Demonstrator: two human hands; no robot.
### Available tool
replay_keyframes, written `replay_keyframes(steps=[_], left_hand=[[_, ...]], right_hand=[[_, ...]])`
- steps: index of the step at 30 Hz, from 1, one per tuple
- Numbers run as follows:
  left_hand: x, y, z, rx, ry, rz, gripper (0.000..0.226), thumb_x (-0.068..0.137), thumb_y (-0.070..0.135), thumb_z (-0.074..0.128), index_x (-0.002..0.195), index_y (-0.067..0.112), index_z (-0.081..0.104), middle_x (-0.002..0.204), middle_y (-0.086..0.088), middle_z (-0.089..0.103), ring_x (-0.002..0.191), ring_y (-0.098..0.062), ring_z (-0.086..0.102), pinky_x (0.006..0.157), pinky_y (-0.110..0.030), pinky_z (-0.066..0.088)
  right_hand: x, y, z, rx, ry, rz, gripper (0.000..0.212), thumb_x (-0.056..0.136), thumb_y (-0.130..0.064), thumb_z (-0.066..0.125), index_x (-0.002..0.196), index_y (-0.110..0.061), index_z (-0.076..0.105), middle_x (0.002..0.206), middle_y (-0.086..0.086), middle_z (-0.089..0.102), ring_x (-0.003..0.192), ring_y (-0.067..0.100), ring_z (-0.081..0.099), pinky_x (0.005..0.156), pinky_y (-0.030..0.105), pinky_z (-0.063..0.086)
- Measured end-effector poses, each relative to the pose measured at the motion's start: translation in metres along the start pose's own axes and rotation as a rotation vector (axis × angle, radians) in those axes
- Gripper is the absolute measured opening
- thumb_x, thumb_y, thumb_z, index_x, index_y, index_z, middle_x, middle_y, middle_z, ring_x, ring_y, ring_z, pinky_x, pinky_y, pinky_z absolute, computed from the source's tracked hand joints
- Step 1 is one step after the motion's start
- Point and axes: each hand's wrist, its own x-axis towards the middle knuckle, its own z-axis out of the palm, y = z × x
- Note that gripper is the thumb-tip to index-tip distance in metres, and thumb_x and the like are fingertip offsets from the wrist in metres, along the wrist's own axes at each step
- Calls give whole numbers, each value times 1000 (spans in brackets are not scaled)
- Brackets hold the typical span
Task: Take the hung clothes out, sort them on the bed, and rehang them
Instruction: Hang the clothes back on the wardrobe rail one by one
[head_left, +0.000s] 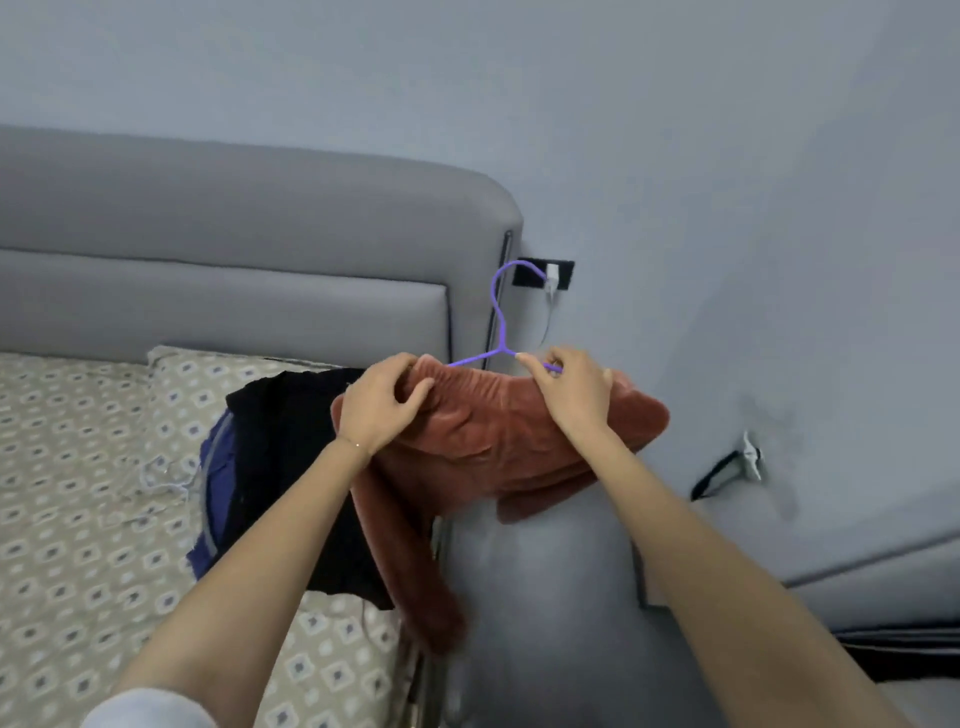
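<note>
A rust-brown velvet garment (483, 441) is draped over a purple hanger (500, 317), held up above the bed's right edge. My left hand (382, 405) grips the gathered waistband at the garment's left end. At the hanger's right arm, my right hand (569, 387) pinches the fabric and the hanger together. The hook points upward. A pile of black and blue clothes (280, 467) lies on the bed (93, 467) just left of the garment.
The grey padded headboard (234, 234) runs along the back. A wall socket with a white charger (550, 275) sits right of it. A grey surface (540, 597) lies below the garment, and a black strap (719, 475) hangs at the right wall.
</note>
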Motion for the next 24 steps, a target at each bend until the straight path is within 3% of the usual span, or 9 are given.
replay_keyframes(steps=[5, 8, 13, 18, 24], left_hand=[[8, 97, 63, -34, -121, 189, 45, 84, 64, 47, 99, 25, 63, 97, 5, 69, 93, -21, 65, 75, -32, 47], [-2, 158, 105, -33, -146, 263, 47, 83, 66, 45, 99, 26, 63, 95, 5, 71, 92, -22, 66, 74, -33, 48], [-22, 248, 164, -53, -230, 399, 58, 82, 67, 39, 104, 21, 66, 95, -4, 73, 91, -31, 68, 75, -36, 50], [-40, 335, 213, -138, -316, 477, 54, 82, 70, 41, 99, 23, 63, 85, -1, 70, 83, -29, 66, 69, -35, 49], [-71, 424, 253, -180, -313, 585, 55, 79, 72, 42, 88, 23, 65, 68, 1, 67, 71, -29, 67, 61, -34, 47]], right_hand=[[-38, 96, -78, -28, 87, 187, 48, 86, -62, 58, 71, -17, 57, 72, -5, 54, 86, 30, 62, 78, 37, 37], [-67, 151, -123, -26, 131, 277, 46, 88, -59, 58, 67, -19, 49, 71, -5, 52, 84, 30, 60, 79, 38, 39], [-108, 231, -191, -43, 184, 381, 52, 88, -58, 60, 63, -17, 42, 65, -2, 48, 78, 32, 59, 69, 36, 38], [-147, 299, -257, -69, 292, 444, 52, 87, -58, 62, 62, -18, 39, 66, -4, 46, 70, 31, 52, 64, 35, 33], [-190, 364, -325, -91, 446, 463, 39, 84, -56, 66, 67, -24, 50, 74, -3, 59, 79, 26, 60, 76, 35, 33]])
